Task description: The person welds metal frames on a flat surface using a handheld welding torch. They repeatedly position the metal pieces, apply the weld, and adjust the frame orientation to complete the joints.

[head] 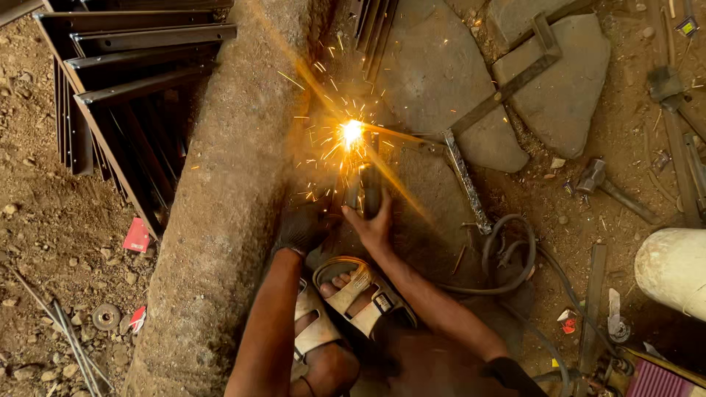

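Orange sparks burst from one bright point at the tip of a grinder, which stands over a flat stone slab. One right hand, bare, is clenched around the grinder body. One left hand, in a dark glove, rests just beside the tool on the slab; whether it grips anything cannot be told. Two feet in tan sandals sit below the hands. One dark cable loops at the right. One concrete curb runs diagonally at the left, with a stack of metal frames beyond it. One hammer lies on the dirt at the right, near two flat stones.
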